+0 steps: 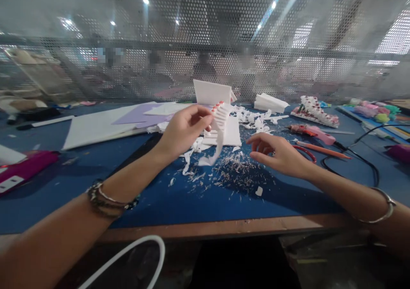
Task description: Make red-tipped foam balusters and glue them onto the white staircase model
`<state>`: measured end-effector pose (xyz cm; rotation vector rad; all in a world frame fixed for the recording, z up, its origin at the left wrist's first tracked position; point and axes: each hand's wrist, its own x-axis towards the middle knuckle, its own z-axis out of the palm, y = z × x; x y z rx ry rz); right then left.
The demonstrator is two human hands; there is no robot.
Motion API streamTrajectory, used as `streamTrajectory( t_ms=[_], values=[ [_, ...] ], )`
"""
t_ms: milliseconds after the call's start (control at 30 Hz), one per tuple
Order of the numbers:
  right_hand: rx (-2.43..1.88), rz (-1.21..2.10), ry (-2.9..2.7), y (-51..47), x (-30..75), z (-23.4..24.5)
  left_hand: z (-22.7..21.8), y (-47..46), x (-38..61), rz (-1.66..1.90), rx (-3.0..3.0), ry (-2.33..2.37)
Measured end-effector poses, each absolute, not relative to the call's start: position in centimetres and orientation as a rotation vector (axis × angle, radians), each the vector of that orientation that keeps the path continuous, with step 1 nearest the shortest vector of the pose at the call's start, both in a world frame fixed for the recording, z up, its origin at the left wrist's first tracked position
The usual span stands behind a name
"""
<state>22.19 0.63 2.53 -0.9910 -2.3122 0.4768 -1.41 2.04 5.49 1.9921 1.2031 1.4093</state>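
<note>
My left hand is pinched closed on a thin white strip, which curls down in front of a white stepped model. The model looks like foam board, with a ridged slope, small orange-red bits along its top and an upright white panel behind. Part of the slope is hidden by my fingers. My right hand hovers over the table at the right, fingers loosely bent and apart, with nothing in it. Below and between the hands lie white scraps and fine crumbs.
White and lilac sheets lie at left, near a magenta case. At right are a pink glue gun with its black cord, an orange pencil and a white boot-shaped model. A perforated metal screen stands behind.
</note>
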Motion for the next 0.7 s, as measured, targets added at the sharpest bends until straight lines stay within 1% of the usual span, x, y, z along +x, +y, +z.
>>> streamTrajectory(
  t_ms=[133, 233, 333, 433, 533, 700],
  values=[
    [-0.921, 0.479, -2.243, 0.4, 21.0, 3.9, 6.3, 1.3, 0.5, 1.317, 2.228, 1.128],
    [-0.825, 0.447, -2.195, 0.6, 19.6, 5.4, 6.6, 1.6, 1.2, 1.308, 2.227, 1.014],
    [-0.750, 0.442, -2.115, 1.2, 18.5, 6.5, 6.6, 2.2, 1.4, 1.294, 2.087, 0.889],
    [-0.717, 0.508, -2.047, 2.0, 18.0, 7.0, 5.9, 2.3, 1.5, 1.283, 1.785, 0.800],
    [-0.704, 0.625, -1.979, 2.6, 17.9, 7.0, 4.6, 1.8, 1.9, 1.137, 1.560, 0.693],
    [-0.631, 0.684, -1.855, 3.5, 17.7, 6.5, 2.6, -0.2, 3.1, 0.927, 1.492, 0.856]
  ],
)
